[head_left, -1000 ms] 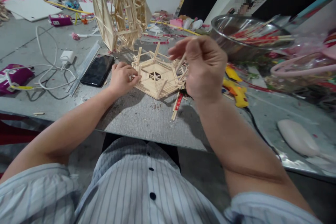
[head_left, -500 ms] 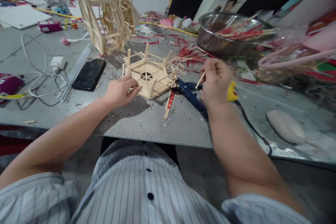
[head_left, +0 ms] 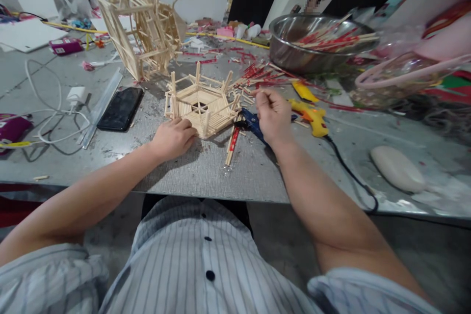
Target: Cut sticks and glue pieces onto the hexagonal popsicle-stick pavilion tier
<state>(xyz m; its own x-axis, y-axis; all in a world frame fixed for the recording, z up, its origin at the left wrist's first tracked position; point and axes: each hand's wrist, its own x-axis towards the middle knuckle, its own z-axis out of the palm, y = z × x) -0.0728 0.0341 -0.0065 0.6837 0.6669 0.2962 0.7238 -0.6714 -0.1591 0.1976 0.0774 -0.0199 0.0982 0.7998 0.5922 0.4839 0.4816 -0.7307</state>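
The hexagonal stick frame (head_left: 216,103) lies on the counter (head_left: 198,171) between the left hand (head_left: 174,138), at its near-left edge, and the right hand (head_left: 274,117); I cannot tell whether either grip pinches anything. Probably light, stiff and fragile: hold its layered base (head_left: 193,118), not the uprights (head_left: 198,74).

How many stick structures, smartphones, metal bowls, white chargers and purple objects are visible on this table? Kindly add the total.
Stick structures: 2
Smartphones: 1
Metal bowls: 1
White chargers: 1
Purple objects: 2
Total: 7
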